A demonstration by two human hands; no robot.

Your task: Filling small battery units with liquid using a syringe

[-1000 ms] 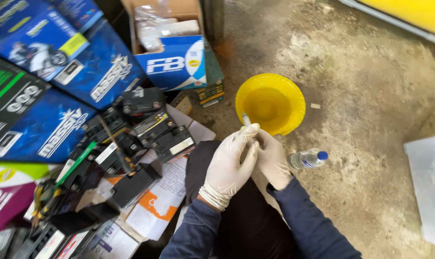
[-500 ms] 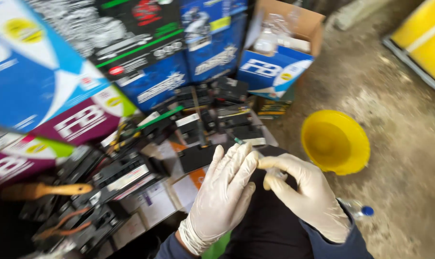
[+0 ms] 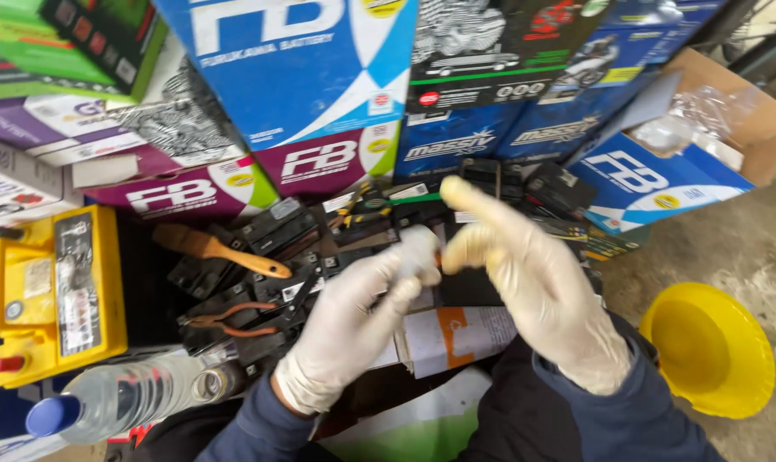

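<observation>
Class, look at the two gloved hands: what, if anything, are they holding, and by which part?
The left hand and right hand meet fingertip to fingertip. The blurred gloves hide anything small pinched between them, so whether something is held, and by which part, cannot be told.

Small pale object (image 3: pixel 422 250), blurred, pinched between my two white-gloved grips, at twelve o'clock from my knee.

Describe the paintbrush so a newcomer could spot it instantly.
Start at the yellow battery at the left edge. Just right of it, lying on the pile of small black batteries, is the paintbrush, up and left of the left hand. It is the only thing there with a plain orange wooden handle.
</observation>
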